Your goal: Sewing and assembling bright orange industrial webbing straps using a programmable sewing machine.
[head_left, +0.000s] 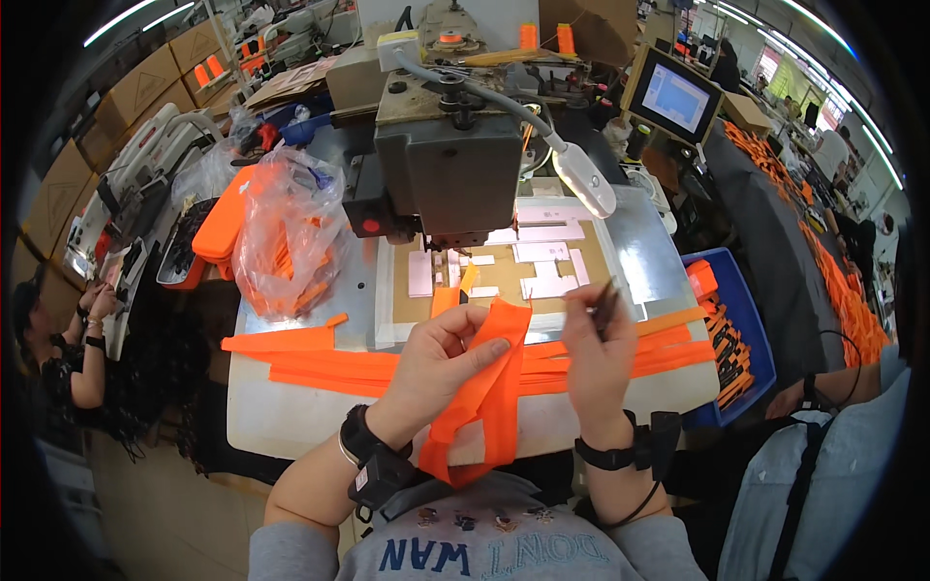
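Observation:
My left hand point(436, 353) is closed on a bright orange fabric strip point(475, 412), pinching it between thumb and fingers. The strip hangs in a loop toward my lap, and its upper end stands up beside the fingers. To the right of that end, my right hand point(598, 358) is raised with a small dark pointed tool point(605, 308) in its fingers, which looks like thread snips but is partly blurred. Behind both hands is the sewing machine head point(446, 165), above a tan template board point(407, 308) with pink-white pieces. A short orange piece point(446, 300) lies at the board's near edge.
Long orange strips point(320, 363) lie across the table front. A clear plastic bag point(291, 232) of orange pieces stands left; a blue bin point(756, 320) with orange and black pieces sits right. A lamp point(586, 179) overhangs the board. A screen point(678, 97) stands behind. People sit on both sides.

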Motion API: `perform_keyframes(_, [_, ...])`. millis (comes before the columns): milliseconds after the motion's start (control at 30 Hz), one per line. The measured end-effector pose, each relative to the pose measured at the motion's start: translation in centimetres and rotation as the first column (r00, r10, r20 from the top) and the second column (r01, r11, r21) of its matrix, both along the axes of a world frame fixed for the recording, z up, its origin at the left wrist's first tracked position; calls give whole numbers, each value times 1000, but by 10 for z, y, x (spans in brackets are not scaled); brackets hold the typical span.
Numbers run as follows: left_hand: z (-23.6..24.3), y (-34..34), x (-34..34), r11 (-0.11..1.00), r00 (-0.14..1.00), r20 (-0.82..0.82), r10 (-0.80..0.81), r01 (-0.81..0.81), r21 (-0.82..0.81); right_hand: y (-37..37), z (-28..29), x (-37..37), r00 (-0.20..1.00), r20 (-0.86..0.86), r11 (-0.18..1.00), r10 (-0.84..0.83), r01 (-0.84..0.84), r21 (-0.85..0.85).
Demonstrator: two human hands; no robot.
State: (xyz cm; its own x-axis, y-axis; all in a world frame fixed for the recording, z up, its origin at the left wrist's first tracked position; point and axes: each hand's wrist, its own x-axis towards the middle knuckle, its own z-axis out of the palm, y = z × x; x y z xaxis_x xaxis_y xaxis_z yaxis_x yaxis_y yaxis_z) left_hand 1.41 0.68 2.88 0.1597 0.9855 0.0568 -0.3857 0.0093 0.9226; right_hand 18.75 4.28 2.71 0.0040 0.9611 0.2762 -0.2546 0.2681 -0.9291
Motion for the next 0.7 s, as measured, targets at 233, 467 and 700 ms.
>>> perform_keyframes(233, [-4,2,1,999,999,-3,47,-47,3,-12,10,6,816,551,915,-173,-73,396])
perform_keyframes(467, [-7,2,-1,998,998,-23,56,-55,44,-8,0,-5,693,630,815,-351,-105,569])
perform_keyframes(700, [-8,1,1,997,998,-11,63,-63,51,-12,6,-2,627,708,845,-326,-142,515])
